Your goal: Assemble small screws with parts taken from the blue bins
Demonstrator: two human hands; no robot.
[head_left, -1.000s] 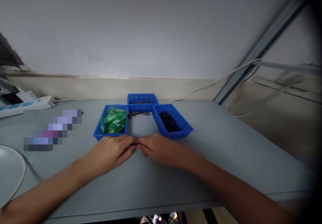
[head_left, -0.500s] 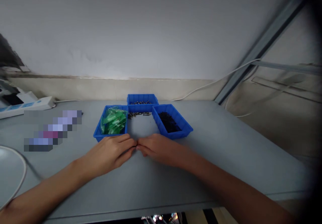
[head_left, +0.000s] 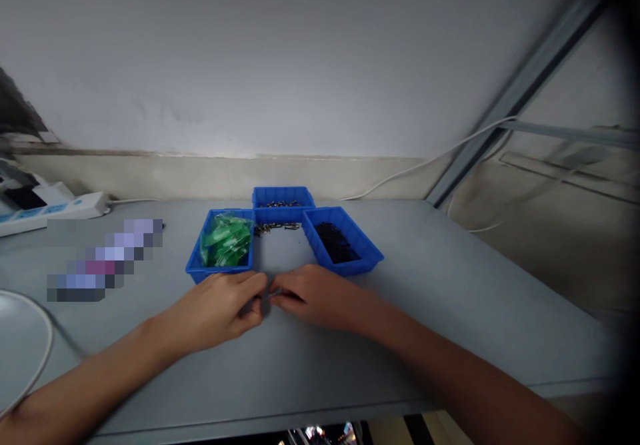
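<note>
My left hand (head_left: 227, 302) is over the grey table just in front of the left blue bin (head_left: 194, 258), its fingers curled together at the tips. Facing it from the right, my right hand (head_left: 310, 296) pinches something small and thin that I cannot make out between thumb and fingers. A narrow gap separates the two hands. Green plastic pieces in clear wrap (head_left: 227, 240) fill the left bin. Small black parts (head_left: 337, 242) lie in the right blue bin (head_left: 367, 252). The rear blue bin (head_left: 283, 215) contains small metal screws (head_left: 281, 203).
More screws (head_left: 275, 228) lie loose on the table (head_left: 240, 378) before the rear bin. A power strip (head_left: 75, 208) and a pixelated object (head_left: 110, 258) are at the left. One white cable (head_left: 49, 338) curves at the left edge; another (head_left: 415, 166) runs along the wall.
The fingertips of my two hands were touching and have now parted slightly. My left thumb has dropped away from the index finger a little. The bins have not moved.
</note>
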